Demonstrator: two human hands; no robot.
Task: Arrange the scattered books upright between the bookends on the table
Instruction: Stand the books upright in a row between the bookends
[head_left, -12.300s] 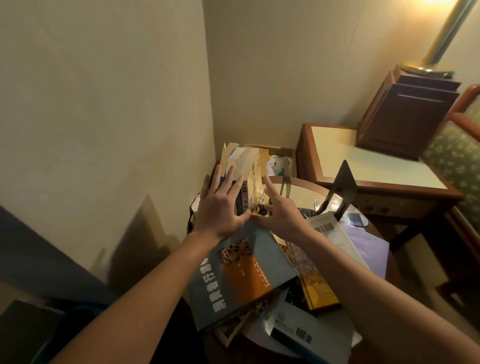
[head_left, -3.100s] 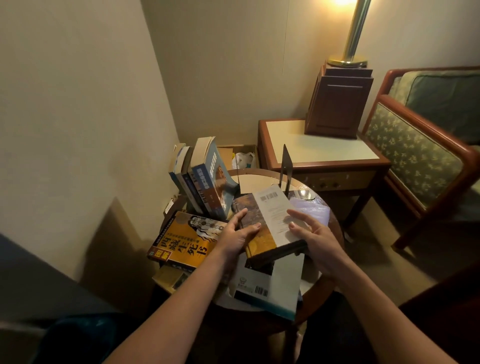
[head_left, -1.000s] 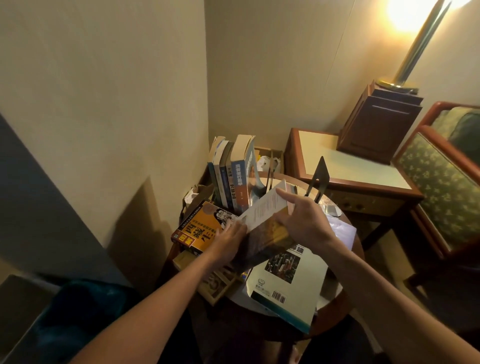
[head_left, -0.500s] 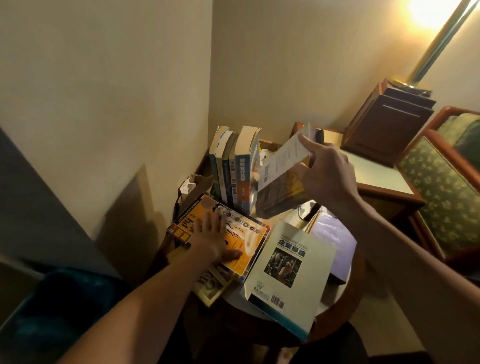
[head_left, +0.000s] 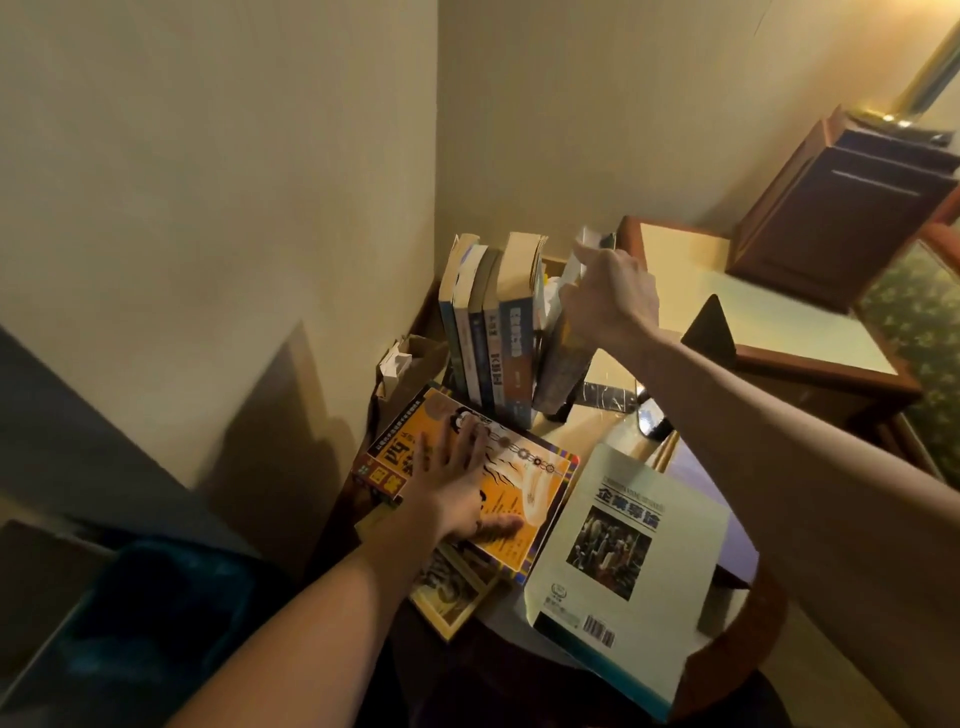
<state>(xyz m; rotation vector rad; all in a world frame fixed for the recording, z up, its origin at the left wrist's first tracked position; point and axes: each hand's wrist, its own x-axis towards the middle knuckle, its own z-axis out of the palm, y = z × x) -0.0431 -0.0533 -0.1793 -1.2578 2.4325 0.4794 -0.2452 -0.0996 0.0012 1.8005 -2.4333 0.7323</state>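
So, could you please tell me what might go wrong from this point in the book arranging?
The tilted book in the right hand leans toward the upright row, while the black bookend stands apart to the right. If it were let go now, it could topple. The pale book juts over the table rim, so a nudge from an arm might tip it off.

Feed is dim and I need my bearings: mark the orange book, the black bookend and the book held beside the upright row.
orange book (head_left: 524, 483), head view, bare front cover.
black bookend (head_left: 707, 327), head view, upright plate.
held book (head_left: 563, 364), head view, lower cover.
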